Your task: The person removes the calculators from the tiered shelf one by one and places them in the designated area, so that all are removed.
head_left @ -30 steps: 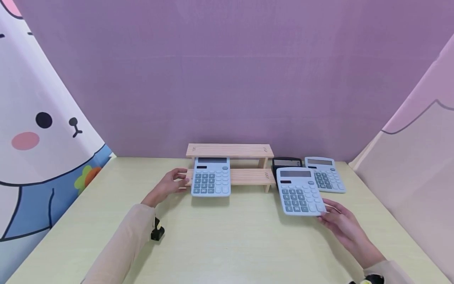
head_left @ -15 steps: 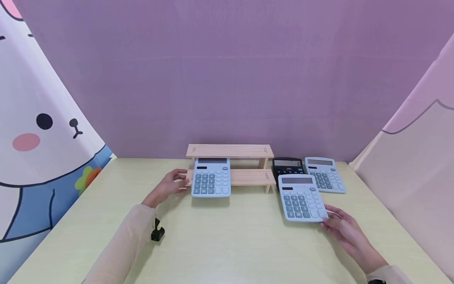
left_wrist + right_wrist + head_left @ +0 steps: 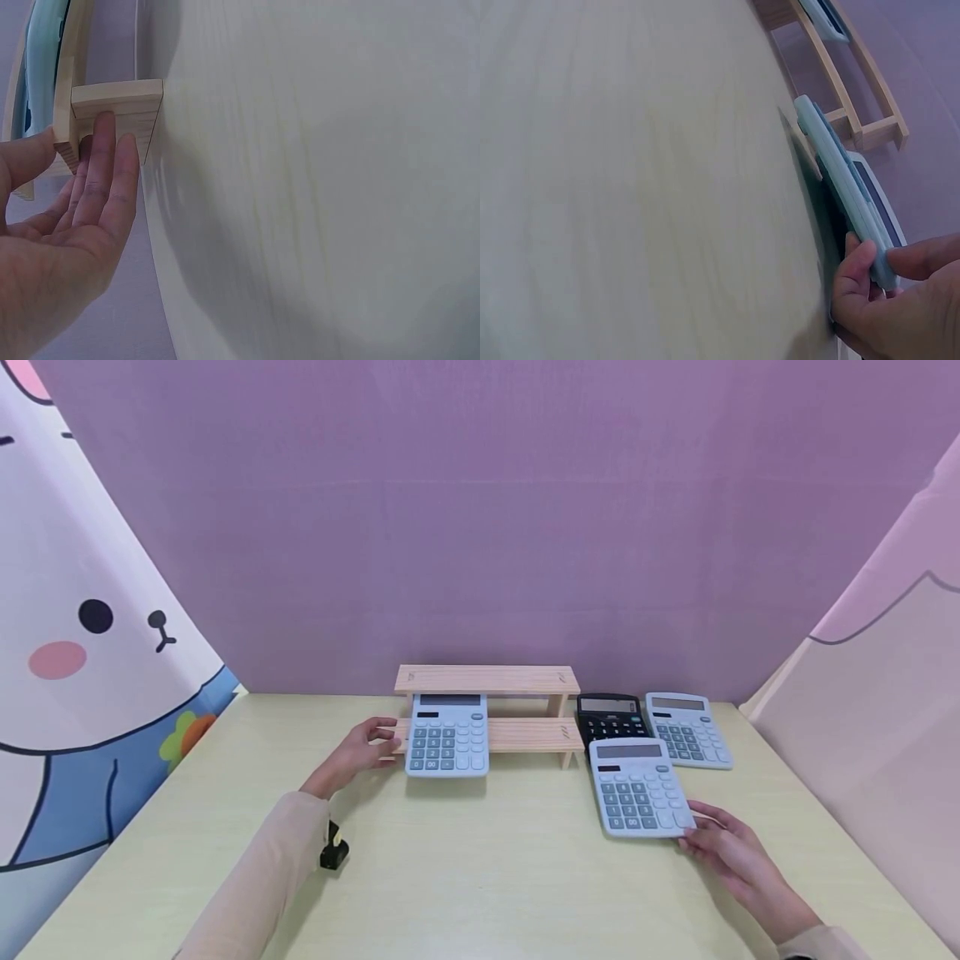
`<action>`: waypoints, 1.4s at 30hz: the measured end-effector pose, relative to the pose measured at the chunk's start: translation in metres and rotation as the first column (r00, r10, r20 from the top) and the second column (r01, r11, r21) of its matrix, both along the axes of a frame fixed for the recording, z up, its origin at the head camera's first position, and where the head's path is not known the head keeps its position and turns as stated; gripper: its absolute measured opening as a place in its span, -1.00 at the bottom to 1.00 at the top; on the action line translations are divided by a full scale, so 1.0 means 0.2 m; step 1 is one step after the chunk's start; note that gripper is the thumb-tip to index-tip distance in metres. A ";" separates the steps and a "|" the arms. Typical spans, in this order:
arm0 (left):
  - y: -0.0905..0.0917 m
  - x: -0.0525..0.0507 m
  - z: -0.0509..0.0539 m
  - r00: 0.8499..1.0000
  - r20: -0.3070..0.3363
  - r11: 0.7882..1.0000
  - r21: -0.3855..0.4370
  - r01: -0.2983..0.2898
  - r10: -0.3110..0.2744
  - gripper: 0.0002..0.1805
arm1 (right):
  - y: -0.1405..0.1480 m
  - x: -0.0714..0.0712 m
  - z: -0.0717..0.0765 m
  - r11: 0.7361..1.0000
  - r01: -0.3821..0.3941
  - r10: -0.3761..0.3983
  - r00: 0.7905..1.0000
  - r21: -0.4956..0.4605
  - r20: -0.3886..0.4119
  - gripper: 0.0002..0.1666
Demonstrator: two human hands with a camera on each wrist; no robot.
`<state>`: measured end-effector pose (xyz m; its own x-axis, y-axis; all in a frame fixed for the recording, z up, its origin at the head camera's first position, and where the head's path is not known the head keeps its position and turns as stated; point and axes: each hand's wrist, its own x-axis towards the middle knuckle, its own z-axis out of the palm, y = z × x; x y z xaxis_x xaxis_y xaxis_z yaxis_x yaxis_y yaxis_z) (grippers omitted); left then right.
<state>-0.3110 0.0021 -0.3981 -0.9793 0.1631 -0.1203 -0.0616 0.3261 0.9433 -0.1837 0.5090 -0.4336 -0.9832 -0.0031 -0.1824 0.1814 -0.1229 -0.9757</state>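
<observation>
At its lower right corner, a light blue calculator (image 3: 637,789) is pinched between the thumb and fingers of my right hand (image 3: 738,864). The right wrist view shows this calculator (image 3: 844,184) edge-on, apart from the table surface. My left hand (image 3: 352,756) holds the left end of a two-tier wooden shelf (image 3: 525,735). In the left wrist view the thumb is at the lower board's end (image 3: 66,139) and the fingers reach under it. Another light blue calculator (image 3: 447,739) leans on that lower tier, its top edge tucked beneath the upper board.
Right of the shelf lie a black calculator (image 3: 611,714), partly covered by the held one, and another light blue calculator (image 3: 690,731). All stand on a pale wood table (image 3: 480,877). A purple backdrop (image 3: 480,527) rises behind, with printed cloth at both sides.
My right hand has moved slightly toward me with the calculator, showing more of the black one behind it. The left hand and the shelf have stayed in place.
</observation>
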 end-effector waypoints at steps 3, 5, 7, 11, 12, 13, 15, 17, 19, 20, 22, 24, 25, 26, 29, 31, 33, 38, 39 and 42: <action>0.00 0.00 0.00 1.000 0.002 1.000 -0.003 -0.003 0.003 -0.47 | 0.00 0.00 0.00 1.000 0.000 0.000 1.000 0.003 0.001 -0.46; 0.00 0.00 0.00 1.000 0.000 1.000 -0.007 -0.003 0.003 -0.47 | 0.00 0.00 0.00 1.000 -0.007 0.007 1.000 0.008 -0.001 -0.43; 0.00 0.00 0.00 1.000 -0.003 1.000 -0.011 -0.002 0.002 -0.47 | 0.00 0.00 0.01 1.000 -0.002 0.002 1.000 0.016 0.005 -0.40; 0.00 0.01 0.00 1.000 -0.023 1.000 0.004 0.011 -0.011 -0.47 | 0.00 0.00 0.01 0.999 -0.004 0.003 1.000 0.050 0.019 -0.30; 0.00 0.01 0.00 1.000 -0.028 1.000 0.009 0.014 -0.014 -0.46 | 0.00 0.00 0.01 0.998 -0.003 0.001 1.000 0.060 0.024 -0.27; 0.00 0.01 0.00 0.999 -0.033 1.000 0.014 0.015 -0.015 -0.46 | 0.00 0.00 0.01 0.998 -0.006 0.004 1.000 0.069 0.028 -0.25; 0.00 0.01 -0.01 0.999 -0.039 1.000 0.022 0.016 -0.015 -0.46 | 0.00 0.00 0.01 0.997 -0.006 0.003 0.999 0.080 0.038 -0.23; 0.00 0.01 -0.01 0.999 -0.040 1.000 0.019 0.016 -0.015 -0.46 | 0.00 0.00 0.01 0.996 -0.005 0.002 0.999 0.086 0.041 -0.22; 0.00 0.00 -0.01 0.999 -0.034 1.000 0.022 0.008 -0.008 -0.47 | 0.00 0.01 0.02 0.996 -0.003 0.000 0.999 0.090 0.043 -0.23; 0.00 0.00 -0.01 1.000 -0.031 1.000 0.022 0.006 -0.005 -0.47 | 0.00 0.01 0.02 0.996 -0.002 -0.002 0.999 0.091 0.043 -0.24; 0.00 0.00 -0.01 0.999 -0.032 1.000 0.018 0.012 -0.011 -0.47 | 0.00 0.01 0.02 0.995 0.001 -0.005 0.999 0.098 0.039 -0.25; 0.00 0.00 -0.01 1.000 -0.024 1.000 0.023 0.002 -0.002 -0.47 | 0.00 0.01 0.02 0.995 0.006 -0.010 0.999 0.104 0.038 -0.27; 0.00 0.00 -0.01 1.000 -0.022 1.000 0.022 0.003 -0.003 -0.47 | 0.00 0.01 0.02 0.994 0.008 -0.012 0.999 0.109 0.037 -0.27; 0.00 0.00 -0.01 1.000 -0.023 1.000 0.019 0.005 -0.004 -0.47 | 0.00 0.01 0.02 0.993 0.013 -0.018 0.999 0.115 0.037 -0.27; 0.00 0.01 -0.01 1.000 -0.021 1.000 0.018 -0.001 0.001 -0.46 | 0.00 0.01 0.02 0.991 0.018 -0.023 0.999 0.133 0.034 -0.25; 0.00 0.01 -0.01 1.000 -0.027 1.000 0.012 0.004 -0.004 -0.45 | 0.00 0.01 0.02 0.987 0.024 -0.029 0.999 0.159 0.034 -0.23; 0.00 0.01 -0.01 1.000 -0.030 1.000 0.012 0.005 -0.004 -0.46 | -0.01 0.01 0.03 0.983 0.024 -0.031 0.999 0.185 0.036 -0.22; 0.00 0.01 0.00 1.000 -0.027 1.000 0.009 0.001 -0.001 -0.47 | -0.02 0.01 0.04 0.950 0.037 -0.050 0.998 0.309 0.036 -0.21; 0.00 0.01 0.00 1.000 -0.023 1.000 0.008 -0.003 0.003 -0.47 | -0.02 0.01 0.04 0.940 0.040 -0.054 0.998 0.340 0.032 -0.21; 0.00 0.01 0.00 1.000 -0.015 1.000 0.002 -0.005 0.005 -0.47 | -0.03 0.00 0.04 0.908 0.047 -0.062 0.998 0.417 0.023 -0.24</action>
